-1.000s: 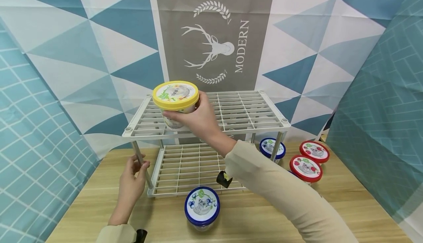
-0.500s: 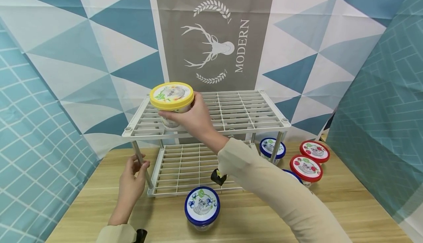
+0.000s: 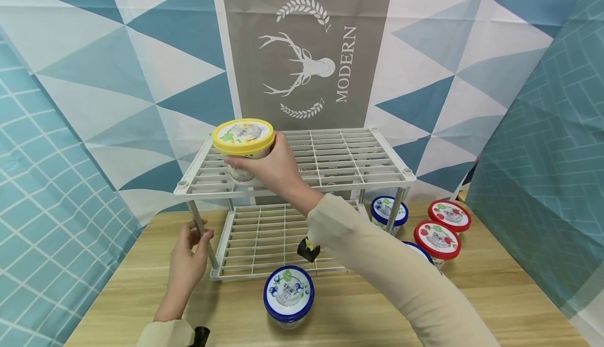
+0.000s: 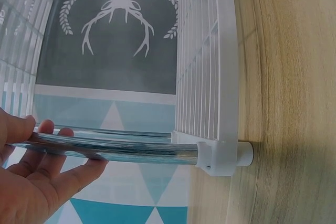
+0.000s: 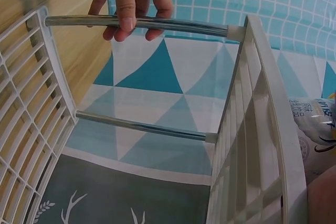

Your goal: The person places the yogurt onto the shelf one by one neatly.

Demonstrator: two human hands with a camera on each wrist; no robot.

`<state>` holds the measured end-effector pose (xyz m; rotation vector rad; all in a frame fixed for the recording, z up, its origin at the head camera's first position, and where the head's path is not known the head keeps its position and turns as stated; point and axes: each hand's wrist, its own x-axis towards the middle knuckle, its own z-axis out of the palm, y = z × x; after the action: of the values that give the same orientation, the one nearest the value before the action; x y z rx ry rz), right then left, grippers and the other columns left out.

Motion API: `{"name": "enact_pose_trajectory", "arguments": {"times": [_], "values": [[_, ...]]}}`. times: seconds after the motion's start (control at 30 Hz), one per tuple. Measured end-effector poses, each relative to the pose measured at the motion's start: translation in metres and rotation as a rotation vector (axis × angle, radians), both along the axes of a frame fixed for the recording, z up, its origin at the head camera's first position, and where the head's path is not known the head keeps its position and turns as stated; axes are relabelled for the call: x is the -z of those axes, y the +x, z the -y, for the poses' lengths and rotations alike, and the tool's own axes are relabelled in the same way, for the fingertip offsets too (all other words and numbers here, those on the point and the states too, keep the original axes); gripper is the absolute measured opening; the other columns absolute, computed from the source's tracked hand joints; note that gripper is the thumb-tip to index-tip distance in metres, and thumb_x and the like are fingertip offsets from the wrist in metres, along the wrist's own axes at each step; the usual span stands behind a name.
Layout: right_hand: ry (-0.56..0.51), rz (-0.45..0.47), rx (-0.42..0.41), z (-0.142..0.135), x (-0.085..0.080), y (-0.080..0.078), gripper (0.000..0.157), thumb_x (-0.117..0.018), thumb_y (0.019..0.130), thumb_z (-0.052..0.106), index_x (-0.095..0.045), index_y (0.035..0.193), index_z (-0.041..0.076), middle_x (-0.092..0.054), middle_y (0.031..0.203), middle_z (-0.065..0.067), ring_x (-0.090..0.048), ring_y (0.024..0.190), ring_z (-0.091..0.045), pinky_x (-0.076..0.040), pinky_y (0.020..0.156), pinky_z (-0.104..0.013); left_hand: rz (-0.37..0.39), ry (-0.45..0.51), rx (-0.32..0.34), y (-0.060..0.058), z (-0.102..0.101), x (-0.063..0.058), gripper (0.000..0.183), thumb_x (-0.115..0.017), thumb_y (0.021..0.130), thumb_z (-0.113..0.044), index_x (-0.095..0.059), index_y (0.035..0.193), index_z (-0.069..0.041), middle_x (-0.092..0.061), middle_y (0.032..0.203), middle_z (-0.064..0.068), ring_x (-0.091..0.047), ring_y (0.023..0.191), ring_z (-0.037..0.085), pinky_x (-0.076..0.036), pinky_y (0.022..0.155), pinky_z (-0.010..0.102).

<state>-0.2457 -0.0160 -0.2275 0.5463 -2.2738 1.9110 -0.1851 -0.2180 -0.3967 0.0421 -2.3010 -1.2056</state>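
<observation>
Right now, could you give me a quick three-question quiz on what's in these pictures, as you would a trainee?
1. Which hand grips the yellow-lidded tub?
2. True or false: the left hand is holding nothing.
3. How many red-lidded tubs show: (a) one, (b) two, (c) four?

Key:
1. The right hand.
2. False; it holds a metal rack post.
3. b, two.
</observation>
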Motion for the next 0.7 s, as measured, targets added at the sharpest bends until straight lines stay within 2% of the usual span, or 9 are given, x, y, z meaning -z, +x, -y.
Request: {"name": "enact_pose_trajectory", "arguments": {"times": [0.2,0.5,0.7], "values": [[0.015,0.012,-0.010,0.0003,-0.0016,-0.0008,0.088,-0.089,0.083,0.026,-0.034,0.150,0.010,-0.049,0.139,-0.007,-0.057,0.125,-0.018,-0.051,0.104,-0.036,0.007,0.001,0.002,0.0005,0.0005,-0.0010,0.026,-0.058,0.104,-0.006,-0.055,0.129,0.000,-0.074,0.108,0.023,-0.049,0.088,-0.018,-0.046,0.075,0.020],[0.039,0.025,-0.028,-0.0003,-0.0048,0.0024,0.089,-0.088,0.084,0.027,-0.033,0.152,0.011,-0.047,0.142,-0.008,-0.056,0.128,-0.019,-0.051,0.105,-0.038,0.012,0.009,-0.005,0.0003,0.0014,-0.0008,0.026,-0.058,0.104,-0.005,-0.054,0.130,0.000,-0.073,0.109,0.022,-0.049,0.087,-0.018,-0.042,0.076,0.014],[0.065,0.056,-0.018,-0.0044,-0.0045,0.0055,0.093,-0.088,0.083,0.029,-0.031,0.155,0.013,-0.049,0.145,-0.008,-0.055,0.132,-0.021,-0.051,0.105,-0.040,0.021,0.003,-0.002,0.0000,0.0008,-0.0010,0.026,-0.057,0.105,-0.006,-0.054,0.130,0.000,-0.073,0.109,0.022,-0.048,0.088,-0.018,-0.043,0.077,0.016]]}}
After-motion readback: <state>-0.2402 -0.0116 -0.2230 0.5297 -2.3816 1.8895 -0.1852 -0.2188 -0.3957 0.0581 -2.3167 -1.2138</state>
